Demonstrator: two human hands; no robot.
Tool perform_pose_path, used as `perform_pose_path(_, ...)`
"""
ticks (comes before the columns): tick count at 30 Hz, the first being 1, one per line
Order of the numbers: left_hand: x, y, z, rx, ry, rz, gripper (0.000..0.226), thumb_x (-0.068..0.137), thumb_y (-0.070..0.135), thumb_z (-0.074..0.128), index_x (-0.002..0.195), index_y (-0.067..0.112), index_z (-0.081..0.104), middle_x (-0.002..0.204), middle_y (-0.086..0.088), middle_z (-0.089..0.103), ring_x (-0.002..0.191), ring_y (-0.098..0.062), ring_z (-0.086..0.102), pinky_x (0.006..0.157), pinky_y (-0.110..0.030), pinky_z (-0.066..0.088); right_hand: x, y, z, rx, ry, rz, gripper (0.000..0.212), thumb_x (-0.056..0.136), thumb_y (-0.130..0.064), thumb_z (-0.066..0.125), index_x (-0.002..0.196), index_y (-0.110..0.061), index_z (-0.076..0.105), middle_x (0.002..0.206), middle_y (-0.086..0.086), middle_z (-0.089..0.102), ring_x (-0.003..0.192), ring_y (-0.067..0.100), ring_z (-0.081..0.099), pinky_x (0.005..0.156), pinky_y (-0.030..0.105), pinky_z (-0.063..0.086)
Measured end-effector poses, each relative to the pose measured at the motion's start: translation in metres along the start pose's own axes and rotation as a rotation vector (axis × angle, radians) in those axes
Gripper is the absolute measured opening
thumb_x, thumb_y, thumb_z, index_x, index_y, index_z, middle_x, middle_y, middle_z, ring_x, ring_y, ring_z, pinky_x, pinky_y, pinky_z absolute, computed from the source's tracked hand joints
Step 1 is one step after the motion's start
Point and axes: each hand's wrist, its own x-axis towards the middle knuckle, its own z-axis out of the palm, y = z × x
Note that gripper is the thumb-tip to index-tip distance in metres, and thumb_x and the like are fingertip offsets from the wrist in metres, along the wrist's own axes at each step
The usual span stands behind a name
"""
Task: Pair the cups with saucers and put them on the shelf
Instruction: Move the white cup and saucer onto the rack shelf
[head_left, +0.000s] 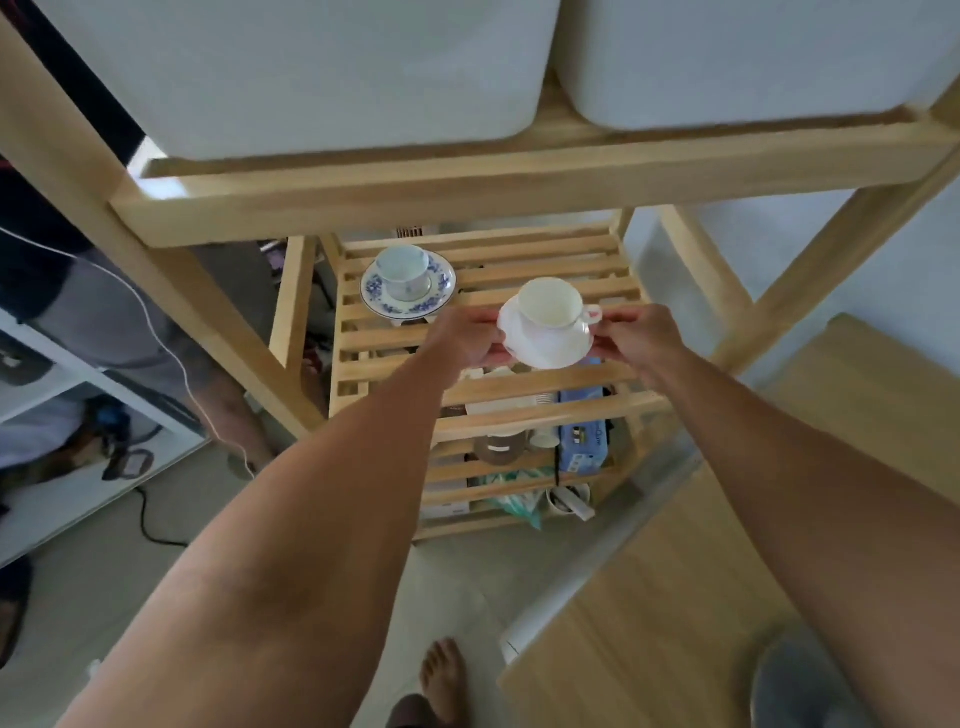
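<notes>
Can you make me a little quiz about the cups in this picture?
1. True or false: the blue-patterned cup sits on its blue-patterned saucer on the slatted shelf.
2. What holds the white saucer? A) left hand only B) left hand and right hand C) nothing
3. Fill in: the white cup has its handle toward the ___ hand.

Key: 1 true; 2 B; 3 right.

Both forearms are bare, no sleeves, watch or rings showing on the left hand (462, 340) or right hand (641, 338); one foot (441, 680) is unshod
</notes>
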Motion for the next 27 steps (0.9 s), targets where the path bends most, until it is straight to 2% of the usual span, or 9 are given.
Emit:
perform_pose_path(3,0.025,0.001,0.005,0.026,0.025,0.043,0.031,0.089,-0.013,0.061,0.114,0.002,0.073,0.114,-0.02,0.073,0.1,-0.035,0.074,0.085,-0.047,0.062,0.03,0.0,0.006,-0.058,0.039,-0.031,0.018,0.079,-0.007,0.084,0.096,-0.012,0.08,0.097,0.01,0.08,0.084,0.024,0.079,0.083,0.041,0.064)
perform_pose_path(5,0.039,0.002,0.009,0.028,0.047,0.059,0.03,0.09,-0.012,0.062,0.114,0.003,0.073,0.111,-0.019,0.073,0.096,-0.033,0.076,0.083,-0.044,0.063,0.043,-0.002,0.009,-0.024,0.056,-0.04,0.014,0.081,-0.003,0.082,0.088,-0.015,0.078,0.096,0.008,0.078,0.085,0.024,0.078,0.081,0.041,0.064)
perform_pose_path(9,0.063,0.005,0.014,0.042,0.041,0.059,0.025,0.089,-0.01,0.063,0.092,0.012,0.074,0.102,-0.016,0.076,0.087,-0.03,0.078,0.081,-0.042,0.064,0.064,-0.005,0.013,0.028,0.07,-0.063,0.012,0.085,0.001,0.078,0.089,-0.01,0.075,0.089,0.002,0.073,0.08,0.029,0.078,0.076,0.044,0.065)
perform_pose_path(13,0.076,0.01,0.018,0.027,0.011,0.099,0.027,0.089,-0.014,0.061,0.112,-0.003,0.072,0.1,-0.015,0.074,0.081,-0.026,0.076,0.063,-0.03,0.064,0.085,-0.002,0.014,0.018,0.086,-0.064,0.014,0.084,-0.001,0.079,0.084,-0.015,0.074,0.1,0.012,0.077,0.076,0.028,0.079,0.073,0.045,0.065)
perform_pose_path(16,0.085,0.015,0.02,0.028,0.026,0.122,0.02,0.09,-0.012,0.062,0.093,0.004,0.073,0.089,-0.01,0.07,0.084,-0.026,0.072,0.072,-0.033,0.064,0.098,-0.001,0.015,0.024,0.132,-0.092,0.015,0.082,-0.004,0.08,0.081,-0.018,0.078,0.098,0.01,0.079,0.081,0.028,0.079,0.075,0.046,0.065)
perform_pose_path(18,0.091,0.018,0.021,0.022,0.026,0.111,0.024,0.09,-0.011,0.063,0.08,0.011,0.068,0.086,-0.008,0.068,0.082,-0.025,0.072,0.072,-0.034,0.064,0.101,-0.003,0.016,0.05,0.133,-0.094,0.014,0.083,-0.003,0.079,0.083,-0.017,0.078,0.099,0.011,0.078,0.083,0.028,0.078,0.076,0.043,0.065)
perform_pose_path(20,0.096,0.023,0.023,0.022,0.033,0.097,0.026,0.09,-0.01,0.064,0.077,0.012,0.066,0.086,-0.008,0.068,0.082,-0.026,0.072,0.07,-0.034,0.065,0.103,-0.005,0.016,0.076,0.132,-0.089,0.017,0.084,0.0,0.078,0.081,-0.017,0.076,0.1,0.012,0.078,0.084,0.028,0.078,0.077,0.041,0.065)
perform_pose_path(23,0.105,0.027,0.026,0.011,0.046,0.084,0.028,0.088,-0.012,0.065,0.074,0.013,0.066,0.086,-0.008,0.068,0.085,-0.029,0.073,0.078,-0.042,0.064,0.108,-0.006,0.015,0.085,0.148,-0.078,0.022,0.083,0.002,0.078,0.077,-0.019,0.075,0.101,0.012,0.077,0.084,0.027,0.078,0.078,0.04,0.065)
perform_pose_path(27,0.111,0.029,0.027,0.025,0.055,0.082,0.026,0.085,-0.01,0.067,0.076,0.014,0.069,0.095,-0.013,0.075,0.083,-0.033,0.077,0.077,-0.044,0.065,0.11,-0.007,0.015,0.089,0.182,-0.119,0.018,0.083,0.0,0.077,0.081,-0.018,0.078,0.095,0.011,0.079,0.079,0.028,0.079,0.076,0.041,0.065)
